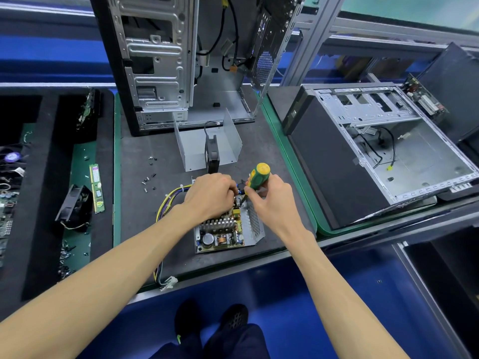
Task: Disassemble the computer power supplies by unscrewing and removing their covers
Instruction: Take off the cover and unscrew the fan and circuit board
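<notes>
Power supply: the opened silver metal power supply lies on the dark grey worktop near its front edge, cover off, showing a circuit board with a finned heat sink, a round capacitor and a copper-wound coil; a perforated metal wall stands along its right side.
Cover: the bent grey sheet-metal cover sits upside down just behind the power supply, in front of the upright case.
Fan: a black square cooling fan stands on edge inside the cover, its lead curling upward.
Left hand: the left hand rests on the far end of the power supply with fingers curled down onto parts there; what exactly they grip is hidden.
Right hand: the right hand grips the green and yellow handled screwdriver, handle tilted up and away, tip pointing down into the far end of the unit beside the left hand's fingertips.
Cables: a bundle of yellow, purple and black wires leaves the unit on the left and trails over the worktop's front edge to a white connector.
Screws: small dark loose screws lie scattered on the worktop left of the cover.
Cases: an empty upright computer case stands at the back; another open case lies on its side to the right.
Left tray: a green memory stick and a second black fan lie there.
</notes>
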The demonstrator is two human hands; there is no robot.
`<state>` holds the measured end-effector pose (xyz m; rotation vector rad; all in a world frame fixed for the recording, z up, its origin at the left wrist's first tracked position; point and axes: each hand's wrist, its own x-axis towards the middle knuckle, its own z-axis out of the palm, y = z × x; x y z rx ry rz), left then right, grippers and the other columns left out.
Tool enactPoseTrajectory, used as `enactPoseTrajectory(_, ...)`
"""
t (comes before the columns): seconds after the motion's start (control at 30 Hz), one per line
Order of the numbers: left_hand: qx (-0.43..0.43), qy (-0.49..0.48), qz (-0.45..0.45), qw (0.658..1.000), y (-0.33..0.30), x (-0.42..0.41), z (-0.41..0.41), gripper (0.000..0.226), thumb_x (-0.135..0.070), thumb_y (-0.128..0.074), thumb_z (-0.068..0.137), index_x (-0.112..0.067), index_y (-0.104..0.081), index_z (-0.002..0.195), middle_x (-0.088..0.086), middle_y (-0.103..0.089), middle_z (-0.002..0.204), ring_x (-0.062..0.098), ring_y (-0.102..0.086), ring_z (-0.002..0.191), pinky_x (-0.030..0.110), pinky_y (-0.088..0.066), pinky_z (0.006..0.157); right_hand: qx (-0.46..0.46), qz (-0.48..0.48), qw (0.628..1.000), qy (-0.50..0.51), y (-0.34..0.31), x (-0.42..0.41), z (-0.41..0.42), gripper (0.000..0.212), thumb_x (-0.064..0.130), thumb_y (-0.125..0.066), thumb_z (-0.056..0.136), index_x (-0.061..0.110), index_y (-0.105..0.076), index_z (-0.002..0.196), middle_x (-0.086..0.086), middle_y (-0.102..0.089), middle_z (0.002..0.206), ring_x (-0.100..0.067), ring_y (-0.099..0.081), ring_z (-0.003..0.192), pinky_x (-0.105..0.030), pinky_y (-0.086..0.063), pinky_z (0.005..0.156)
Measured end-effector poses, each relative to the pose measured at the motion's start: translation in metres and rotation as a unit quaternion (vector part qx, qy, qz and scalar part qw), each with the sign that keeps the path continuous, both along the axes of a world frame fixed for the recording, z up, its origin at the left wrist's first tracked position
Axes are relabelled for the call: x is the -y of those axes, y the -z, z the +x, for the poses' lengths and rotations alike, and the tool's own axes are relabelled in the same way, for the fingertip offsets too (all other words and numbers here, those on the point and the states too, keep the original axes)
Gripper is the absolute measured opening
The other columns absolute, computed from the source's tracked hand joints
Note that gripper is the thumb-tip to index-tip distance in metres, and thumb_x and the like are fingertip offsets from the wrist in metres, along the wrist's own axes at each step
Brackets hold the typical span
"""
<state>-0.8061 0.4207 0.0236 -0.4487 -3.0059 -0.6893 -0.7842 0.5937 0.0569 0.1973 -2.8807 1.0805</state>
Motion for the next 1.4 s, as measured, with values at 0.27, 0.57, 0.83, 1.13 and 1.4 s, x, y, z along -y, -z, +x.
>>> enactPoseTrajectory(0.27,0.009,0.001,-0.001,1.000,0.001,-0.001,-0.001,0.031,-0.019,-0.047,0.086,-0.028,-0.075,0.096,-0.007,-0.071,0.097,0.020,-0.064,0.095,0.032,-0.044,0.069,0.014,0.025,1.000,-0.011,-0.002,0.001,-0.005,0.021,0.030,-0.074,0.094,0.012,-0.068,0.105,-0.006,-0.067,0.098,-0.019,-0.064,0.088,-0.033,-0.054,0.077)
enactPoseTrajectory(0.57,0.063,-0.035,0.283,0.956,-0.040,-0.003,-0.001,0.026,-0.031,-0.044,0.103,-0.023,-0.063,0.119,-0.011,-0.064,0.102,0.013,-0.064,0.091,0.042,-0.054,0.084,0.028,0.022,0.999,0.012,-0.011,0.001,-0.012,0.026,0.031,-0.080,0.089,0.010,-0.068,0.099,-0.008,-0.074,0.089,-0.025,-0.067,0.085,-0.044,-0.055,0.080)
enactPoseTrajectory(0.83,-0.002,0.220,0.072,0.973,-0.107,0.000,-0.014,0.037,-0.012,-0.066,0.091,-0.020,-0.065,0.127,0.001,-0.059,0.112,0.013,-0.057,0.090,0.030,-0.048,0.088,0.036,0.041,0.998,-0.019,-0.012,0.001,-0.011,0.018,0.022,-0.073,0.092,0.017,-0.057,0.085,-0.008,-0.067,0.077,-0.028,-0.061,0.074,-0.036,-0.044,0.060)
enactPoseTrajectory(1.13,0.009,0.197,0.084,0.977,-0.108,0.016,-0.009,0.030,-0.012,-0.070,0.090,-0.016,-0.069,0.120,0.003,-0.065,0.109,0.021,-0.064,0.094,0.041,-0.053,0.087,0.028,0.088,0.994,-0.063,-0.011,0.009,-0.012,0.013,0.024,-0.067,0.095,0.018,-0.058,0.101,-0.002,-0.053,0.084,-0.022,-0.049,0.073,-0.027,-0.027,0.056)
enactPoseTrajectory(1.4,-0.006,0.206,0.054,0.977,-0.114,0.008,-0.006,0.032,-0.014,-0.067,0.092,-0.019,-0.068,0.123,0.000,-0.062,0.112,0.020,-0.062,0.096,0.039,-0.050,0.089,0.026,0.060,0.996,-0.054,-0.012,0.006,-0.010,0.016,0.028,-0.070,0.095,0.020,-0.056,0.093,-0.010,-0.069,0.090,-0.029,-0.063,0.083,-0.042,-0.051,0.073)
